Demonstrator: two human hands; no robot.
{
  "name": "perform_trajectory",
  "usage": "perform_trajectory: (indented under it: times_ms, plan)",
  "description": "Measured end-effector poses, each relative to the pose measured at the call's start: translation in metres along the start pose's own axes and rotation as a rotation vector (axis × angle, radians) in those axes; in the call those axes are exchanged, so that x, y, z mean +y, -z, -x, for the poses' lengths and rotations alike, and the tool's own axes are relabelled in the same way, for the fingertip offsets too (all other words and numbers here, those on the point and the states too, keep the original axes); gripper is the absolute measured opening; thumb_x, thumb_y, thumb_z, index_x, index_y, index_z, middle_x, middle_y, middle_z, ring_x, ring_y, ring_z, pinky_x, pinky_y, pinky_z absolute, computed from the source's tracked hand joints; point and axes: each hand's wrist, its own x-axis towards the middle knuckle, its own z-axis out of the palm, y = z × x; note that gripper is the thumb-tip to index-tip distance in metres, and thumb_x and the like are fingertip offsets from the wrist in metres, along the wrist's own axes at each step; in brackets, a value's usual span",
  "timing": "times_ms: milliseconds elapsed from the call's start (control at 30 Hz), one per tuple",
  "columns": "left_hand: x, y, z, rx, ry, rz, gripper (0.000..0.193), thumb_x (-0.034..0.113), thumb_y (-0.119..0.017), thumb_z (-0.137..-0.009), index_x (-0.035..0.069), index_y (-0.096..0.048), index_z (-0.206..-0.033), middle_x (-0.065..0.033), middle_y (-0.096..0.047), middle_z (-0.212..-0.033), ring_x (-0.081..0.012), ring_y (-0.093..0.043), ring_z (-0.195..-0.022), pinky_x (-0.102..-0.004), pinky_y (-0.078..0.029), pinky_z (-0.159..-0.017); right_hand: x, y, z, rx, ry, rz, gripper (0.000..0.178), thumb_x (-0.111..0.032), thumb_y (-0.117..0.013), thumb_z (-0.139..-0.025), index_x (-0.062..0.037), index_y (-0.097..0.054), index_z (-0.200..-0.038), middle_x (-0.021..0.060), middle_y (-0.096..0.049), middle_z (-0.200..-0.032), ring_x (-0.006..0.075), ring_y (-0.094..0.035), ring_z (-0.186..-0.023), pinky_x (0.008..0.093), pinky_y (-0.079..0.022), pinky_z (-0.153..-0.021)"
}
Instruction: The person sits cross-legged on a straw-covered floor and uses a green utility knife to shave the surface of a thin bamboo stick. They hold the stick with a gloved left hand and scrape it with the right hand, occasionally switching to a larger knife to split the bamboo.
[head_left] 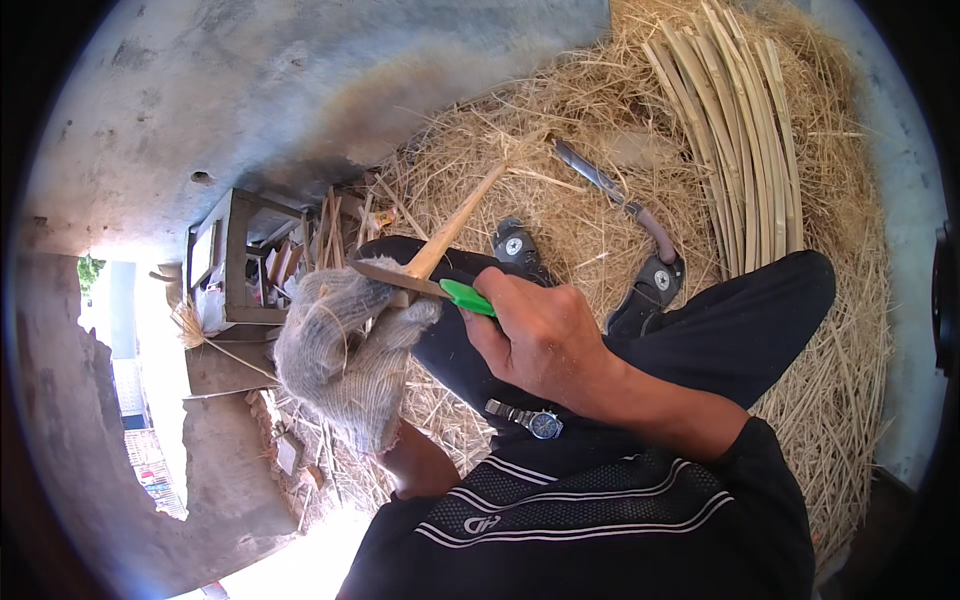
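Observation:
My left hand, in a grey knitted glove, is closed round the near end of a pale bamboo strip. The strip slants up and away, and its far end is frayed. A knife with a green handle is gripped in my right hand. Its dark blade lies across the strip, right by the gloved fingers. Under both hands are my crossed legs in dark trousers. A wristwatch with a metal band shows just below my right hand; whether it is worn or lying there, I cannot tell.
Straw and shavings cover the floor. Beyond my feet lies a curved blade with a brown handle. Long split strips are stacked at the far right. A wooden shelf with clutter stands left, beside a rough wall.

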Motion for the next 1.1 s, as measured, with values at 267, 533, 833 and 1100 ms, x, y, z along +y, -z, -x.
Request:
perform_trajectory:
  times_ms: [267, 533, 833, 1100]
  plan:
    - [0.013, -0.008, 0.003, 0.046, 0.203, 0.13, 0.043, 0.0, -0.092, -0.057, -0.003, -0.072, -0.095, -0.0059, -0.068, -0.089, -0.0131, -0.066, -0.08, -0.0238, -0.054, -0.067, -0.013, 0.023, 0.004, -0.063, -0.123, -0.294, 0.015, -0.015, -0.059, -0.095, -0.0018, -0.052, -0.094, 0.0149, -0.058, -0.065, 0.0342, -0.061, -0.055, 0.0424, -0.046, -0.05]
    - [0.013, -0.012, -0.001, 0.024, 0.098, 0.149, 0.042, 0.0, -0.092, -0.056, -0.002, -0.071, -0.093, -0.0083, -0.068, -0.091, -0.0148, -0.066, -0.08, -0.0245, -0.054, -0.067, -0.019, 0.025, 0.0, -0.051, -0.053, -0.184, 0.01, -0.009, -0.059, -0.094, 0.0002, -0.056, -0.097, 0.0119, -0.055, -0.059, 0.0278, -0.06, -0.05, 0.0369, -0.044, -0.047]
    - [-0.004, -0.01, -0.015, -0.057, -0.14, 0.277, 0.038, 0.003, -0.091, -0.058, 0.003, -0.071, -0.09, -0.0096, -0.07, -0.089, -0.0165, -0.067, -0.077, -0.0279, -0.056, -0.065, 0.148, -0.002, 0.049, -0.287, -0.567, 0.501, 0.021, -0.021, -0.056, -0.095, -0.0014, -0.06, -0.102, 0.0246, -0.066, -0.07, 0.0431, -0.067, -0.066, 0.0496, -0.054, -0.056]
    - [0.0, -0.013, 0.0, -0.016, -0.015, 0.209, 0.046, 0.001, -0.092, -0.053, -0.002, -0.071, -0.093, -0.0136, -0.071, -0.093, -0.0239, -0.068, -0.085, -0.031, -0.057, -0.072, 0.008, 0.024, 0.01, -0.084, -0.28, -0.188, 0.015, -0.015, -0.058, -0.096, -0.0009, -0.054, -0.093, 0.0226, -0.062, -0.067, 0.0403, -0.061, -0.058, 0.0469, -0.046, -0.051]
